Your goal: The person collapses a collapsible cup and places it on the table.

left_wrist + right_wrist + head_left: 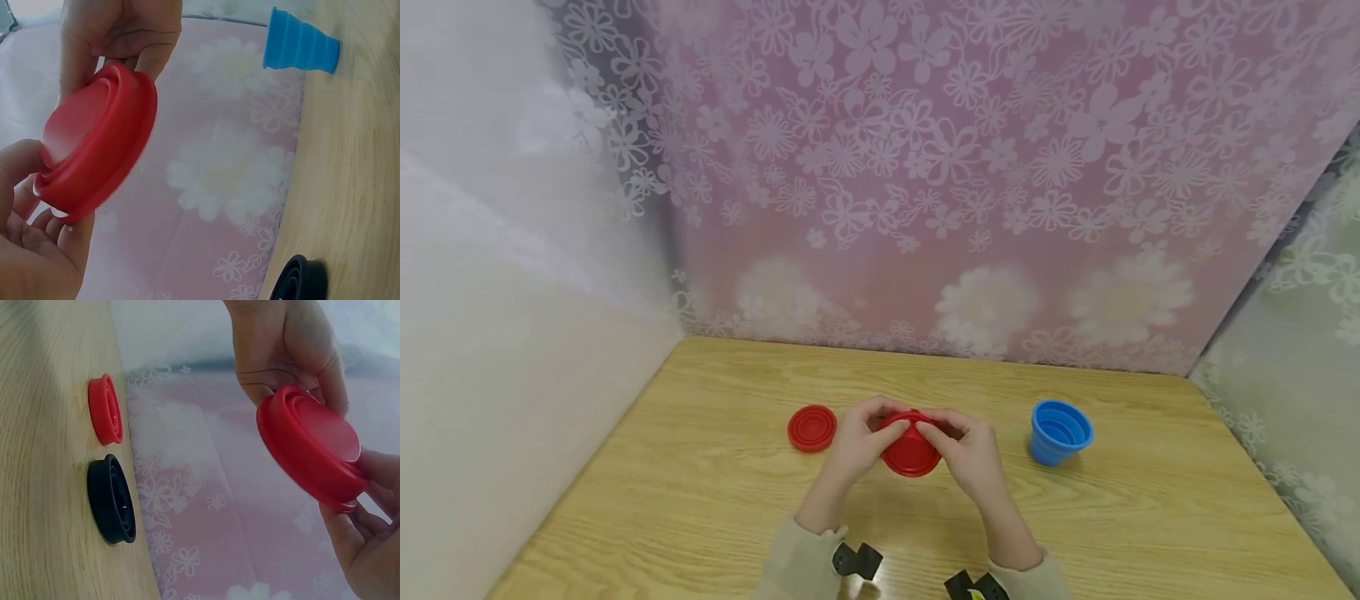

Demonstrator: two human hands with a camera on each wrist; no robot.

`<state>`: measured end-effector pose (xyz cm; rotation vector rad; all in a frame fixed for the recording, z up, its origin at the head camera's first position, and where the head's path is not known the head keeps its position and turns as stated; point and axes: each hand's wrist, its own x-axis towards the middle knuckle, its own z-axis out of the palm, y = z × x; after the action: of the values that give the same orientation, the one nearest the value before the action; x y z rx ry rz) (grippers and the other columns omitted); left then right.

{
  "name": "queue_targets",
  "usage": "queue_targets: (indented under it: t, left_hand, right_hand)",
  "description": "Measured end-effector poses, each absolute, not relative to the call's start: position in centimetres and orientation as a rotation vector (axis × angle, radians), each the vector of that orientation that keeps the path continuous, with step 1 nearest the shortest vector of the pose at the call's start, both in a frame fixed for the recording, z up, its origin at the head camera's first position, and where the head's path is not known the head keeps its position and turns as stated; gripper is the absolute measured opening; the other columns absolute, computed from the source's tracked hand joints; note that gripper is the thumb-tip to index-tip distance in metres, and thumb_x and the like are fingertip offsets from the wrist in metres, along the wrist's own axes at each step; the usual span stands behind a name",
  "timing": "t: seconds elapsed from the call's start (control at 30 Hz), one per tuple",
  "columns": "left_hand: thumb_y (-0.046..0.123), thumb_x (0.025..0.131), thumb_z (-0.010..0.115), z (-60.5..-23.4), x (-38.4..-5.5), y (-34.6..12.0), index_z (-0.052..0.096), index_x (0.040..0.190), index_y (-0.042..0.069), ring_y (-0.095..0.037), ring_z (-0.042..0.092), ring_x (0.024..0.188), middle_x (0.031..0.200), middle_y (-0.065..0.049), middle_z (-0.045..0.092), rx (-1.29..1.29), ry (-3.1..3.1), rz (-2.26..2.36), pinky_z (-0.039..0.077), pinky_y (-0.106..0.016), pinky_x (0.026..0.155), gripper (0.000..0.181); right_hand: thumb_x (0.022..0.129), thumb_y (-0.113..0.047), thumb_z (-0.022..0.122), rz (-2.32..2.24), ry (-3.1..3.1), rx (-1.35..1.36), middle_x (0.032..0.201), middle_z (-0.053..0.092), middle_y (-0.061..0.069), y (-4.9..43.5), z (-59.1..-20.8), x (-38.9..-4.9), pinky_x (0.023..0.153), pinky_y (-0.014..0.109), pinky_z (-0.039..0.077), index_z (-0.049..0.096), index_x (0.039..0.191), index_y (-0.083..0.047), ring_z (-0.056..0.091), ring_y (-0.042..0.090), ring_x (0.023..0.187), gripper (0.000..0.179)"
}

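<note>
Both hands hold a red collapsible cup, squashed into a flat disc, above the table. My left hand pinches its left edge, and my right hand pinches the right edge. The two thumbs meet on the upper face near its far rim, with fingers curled behind. In the left wrist view the red collapsible cup shows a stepped rim and a smooth round face. Seen from the right wrist, the same cup is tilted between both hands.
A flat red collapsible cup lies left of the hands. A flat black one lies beside it, hidden in the head view. An expanded blue cup stands upright at right. Floral curtain borders the wooden table.
</note>
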<state>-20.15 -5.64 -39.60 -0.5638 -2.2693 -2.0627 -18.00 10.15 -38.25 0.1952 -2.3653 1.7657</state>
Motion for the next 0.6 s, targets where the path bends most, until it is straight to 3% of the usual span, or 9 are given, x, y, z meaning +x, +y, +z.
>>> queue_targets:
  t: [0.3, 0.6]
  left_hand:
    - [0.014, 0.086, 0.059, -38.5, -19.7, -6.0, 0.06, 0.105, -0.004, -0.016, 0.06, 0.075, 0.092, -0.011, 0.06, -0.496, -2.205, -2.297, 0.051, -0.029, 0.064, 0.026]
    - [0.024, 0.085, 0.061, -39.0, -20.2, -6.2, 0.06, 0.107, 0.0, -0.018, 0.06, 0.083, 0.099, -0.011, 0.061, -0.376, -2.282, -2.206, 0.051, -0.037, 0.071, 0.033]
  right_hand:
    - [0.081, -0.01, 0.064, 1.995, -2.249, 0.166, 0.092, 0.062, 0.016, 10.5, -37.5, -17.8, 0.061, 0.026, 0.052, 0.064, 0.101, 0.004, 0.061, 0.017, 0.073, 0.025]
    - [0.079, -0.022, 0.067, 1.952, -2.01, 0.256, 0.087, 0.063, 0.01, 11.9, -40.0, -19.4, 0.056, 0.023, 0.051, 0.065, 0.1, -0.001, 0.06, 0.014, 0.07, 0.03]
